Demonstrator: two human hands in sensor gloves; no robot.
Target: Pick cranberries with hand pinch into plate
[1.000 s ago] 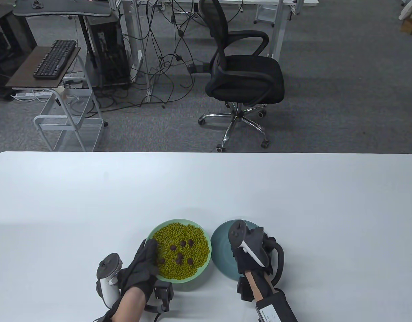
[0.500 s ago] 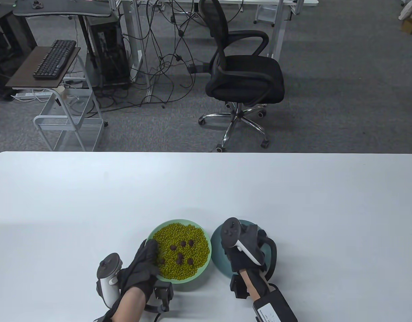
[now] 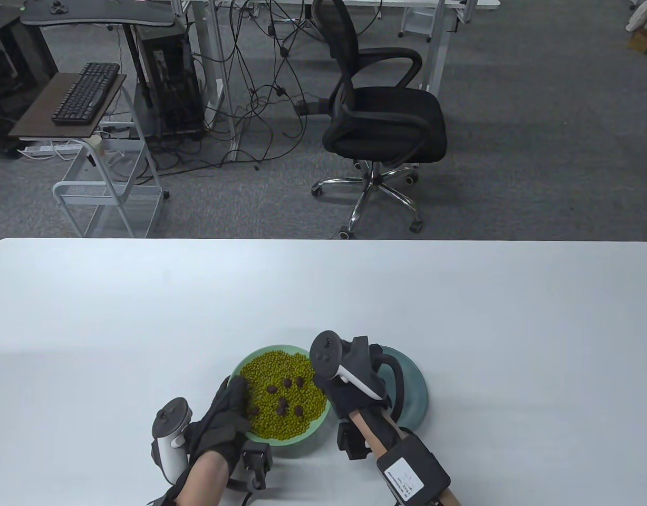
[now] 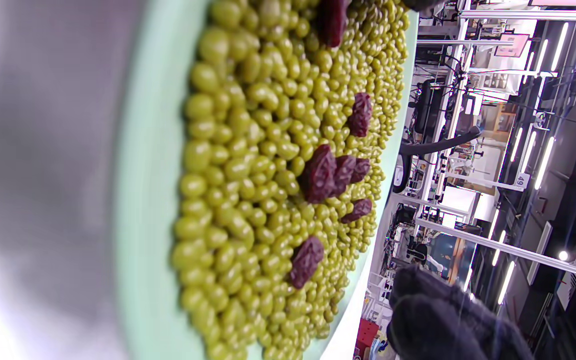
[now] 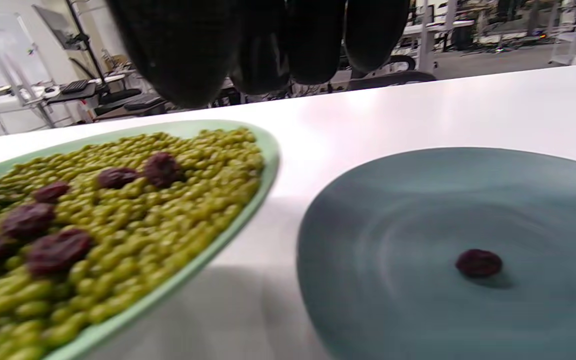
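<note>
A light green plate (image 3: 323, 416) heaped with green beans carries several dark red cranberries (image 3: 287, 383). A dark teal plate (image 3: 415, 390) stands right of it and holds one cranberry (image 5: 478, 263). My left hand (image 3: 238, 395) rests with stretched fingers on the green plate's left rim (image 4: 143, 210). My right hand (image 3: 331, 390) hovers over the gap between the plates, at the green plate's right edge. Its fingertips (image 5: 313, 45) hang close together above the plates and hold nothing that shows.
The plates sit near the white table's (image 3: 460, 305) front edge. An office chair (image 3: 381, 121) and a small cart (image 3: 107, 195) stand on the floor beyond the table's far edge.
My right hand has moved left from over the teal plate to the green plate's right edge, uncovering the teal plate. My left hand has not moved.
</note>
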